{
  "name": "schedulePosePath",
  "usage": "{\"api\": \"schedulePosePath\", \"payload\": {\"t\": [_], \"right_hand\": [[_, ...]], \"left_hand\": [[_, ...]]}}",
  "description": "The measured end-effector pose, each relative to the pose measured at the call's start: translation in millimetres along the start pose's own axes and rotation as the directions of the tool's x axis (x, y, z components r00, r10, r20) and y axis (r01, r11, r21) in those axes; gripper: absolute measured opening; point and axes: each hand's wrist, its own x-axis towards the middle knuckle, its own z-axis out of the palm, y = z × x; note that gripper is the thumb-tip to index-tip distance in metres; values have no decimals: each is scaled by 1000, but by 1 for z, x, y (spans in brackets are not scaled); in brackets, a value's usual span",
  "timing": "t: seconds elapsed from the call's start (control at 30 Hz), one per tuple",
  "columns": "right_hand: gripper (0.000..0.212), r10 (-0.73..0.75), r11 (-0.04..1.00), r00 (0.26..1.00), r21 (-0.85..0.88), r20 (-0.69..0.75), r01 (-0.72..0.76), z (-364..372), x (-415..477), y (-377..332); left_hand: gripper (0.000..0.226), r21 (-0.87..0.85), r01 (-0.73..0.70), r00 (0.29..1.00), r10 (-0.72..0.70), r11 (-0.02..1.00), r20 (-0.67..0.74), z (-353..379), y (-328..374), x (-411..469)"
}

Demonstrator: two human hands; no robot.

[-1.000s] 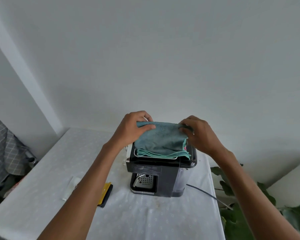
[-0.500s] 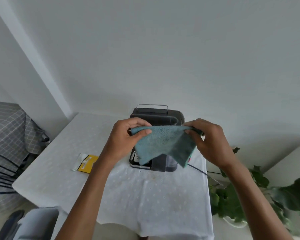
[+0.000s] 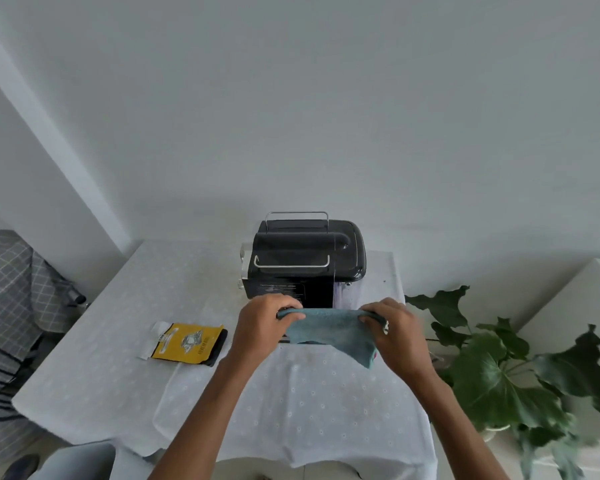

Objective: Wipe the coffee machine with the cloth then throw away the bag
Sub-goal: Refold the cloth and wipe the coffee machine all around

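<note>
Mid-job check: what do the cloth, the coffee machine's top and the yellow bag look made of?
The cloth looks like microfibre: fuzzy nap, limp drape. The coffee machine top seems glossy black plastic; its rails look like bright metal wire. The yellow bag is flat and printed, perhaps foil or plastic film.

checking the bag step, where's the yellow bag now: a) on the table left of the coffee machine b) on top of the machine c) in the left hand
a: the yellow bag lies on the table, left of the coffee machine.
</note>
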Motion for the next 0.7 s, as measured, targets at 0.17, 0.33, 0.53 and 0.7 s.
{"api": "schedulePosePath", "payload": {"t": [0.17,0.33,0.53,0.7], "right_hand": [[10,254,955,892,-50,-375,-293,39,30,-11],[13,642,766,560,473,-524,-435,98,52,-42],[64,929,369,42,910,-368,-190,166,83,-81],[53,886,452,15,857,-463,-247,202,120,-112]], "left_hand": [[13,225,-253,966,259,941,1,-1,-20,44],[13,241,-482,875,477,843,80,0,-49,85],[13,59,-635,767,618,771,173,-5,-75,111],[12,-94,-680,661,664,727,351,-21,-97,129]]}}
